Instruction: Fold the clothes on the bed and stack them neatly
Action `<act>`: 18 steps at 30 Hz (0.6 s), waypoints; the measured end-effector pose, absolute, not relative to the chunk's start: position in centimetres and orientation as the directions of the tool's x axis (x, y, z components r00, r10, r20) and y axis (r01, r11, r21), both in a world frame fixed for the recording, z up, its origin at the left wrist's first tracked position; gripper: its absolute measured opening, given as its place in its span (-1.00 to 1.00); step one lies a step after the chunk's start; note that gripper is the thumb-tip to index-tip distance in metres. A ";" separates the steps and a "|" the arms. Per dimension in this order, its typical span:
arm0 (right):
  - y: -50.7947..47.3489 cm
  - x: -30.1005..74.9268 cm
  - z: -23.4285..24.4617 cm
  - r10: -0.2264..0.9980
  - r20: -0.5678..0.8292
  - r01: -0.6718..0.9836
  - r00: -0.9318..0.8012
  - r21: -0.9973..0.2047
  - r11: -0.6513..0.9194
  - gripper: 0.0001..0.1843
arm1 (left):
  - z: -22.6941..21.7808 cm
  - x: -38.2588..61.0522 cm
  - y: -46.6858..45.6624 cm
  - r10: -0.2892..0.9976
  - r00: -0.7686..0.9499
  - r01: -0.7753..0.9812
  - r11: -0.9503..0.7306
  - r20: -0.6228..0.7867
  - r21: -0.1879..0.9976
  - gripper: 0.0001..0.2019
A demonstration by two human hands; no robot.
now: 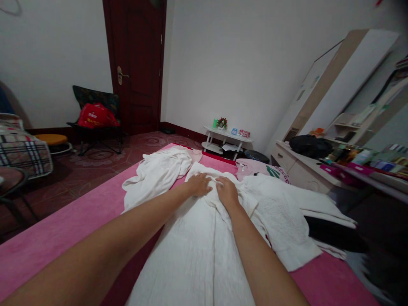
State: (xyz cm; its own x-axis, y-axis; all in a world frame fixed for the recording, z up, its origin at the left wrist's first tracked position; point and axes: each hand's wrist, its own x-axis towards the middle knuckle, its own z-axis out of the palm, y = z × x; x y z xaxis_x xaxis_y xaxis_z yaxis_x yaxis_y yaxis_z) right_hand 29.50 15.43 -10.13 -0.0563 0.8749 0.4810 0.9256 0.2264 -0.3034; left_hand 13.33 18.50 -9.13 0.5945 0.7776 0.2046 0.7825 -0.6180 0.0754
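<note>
Nearest the camera in the head view: long white garment (188, 259), laid lengthwise on the pink bed cover (79, 225), with a seam down its middle and a bare forearm (105, 233) on either side. At its far end, left hand (199, 185) palm down, fingers bent against the bunched cloth; just beside it, right hand (227, 192) likewise palm down, fingers curled onto the same gathered part. Both in contact with the fabric; impossible to tell whether pinching it or merely pressing.

Left of the hands, rumpled white cloth (159, 170) on the same cover. Right of them, second white garment (283, 216); beyond it, pale pink shirt (247, 167) with green and purple print.

Past the bed, low white table (228, 135) bearing flowery potted plant (222, 123) and patterned red-and-white box (244, 133). To the left, dark red door (137, 51) and, near it, folding chair (95, 95) holding red bag (97, 115). To the right, pale dresser (302, 168) with black bag (310, 145) on top.
</note>
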 end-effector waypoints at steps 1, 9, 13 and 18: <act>15.1 29.8 -9.4 0.864 0.503 0.937 -0.033 -0.286 0.203 -0.65 | -9.9 13.2 19.1 0.791 0.584 0.791 -0.605 0.182 0.091 -0.42; 12.6 33.8 -3.2 0.958 -0.022 0.955 0.287 -0.068 -0.288 -0.34 | -12.3 12.8 19.8 0.817 0.518 0.785 -0.572 0.255 0.237 -0.13; 11.6 35.6 -2.2 0.963 -0.059 0.964 0.261 -0.042 -0.264 -0.55 | -12.2 12.6 19.2 0.777 0.434 0.751 -0.592 0.456 0.294 -0.11; 11.4 35.7 -1.0 0.938 0.244 0.951 0.247 -0.248 -0.186 -0.69 | -12.4 12.3 19.1 0.699 0.397 0.673 -0.662 0.594 0.330 -0.17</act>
State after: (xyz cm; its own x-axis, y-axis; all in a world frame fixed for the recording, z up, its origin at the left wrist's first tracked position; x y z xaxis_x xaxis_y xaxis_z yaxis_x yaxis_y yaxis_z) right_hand 35.72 11.41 -0.96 0.2475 0.9377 0.2439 0.9506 -0.1863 -0.2482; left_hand 12.31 19.08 -12.43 0.3967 0.6994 0.5945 0.6727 -0.6622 0.3301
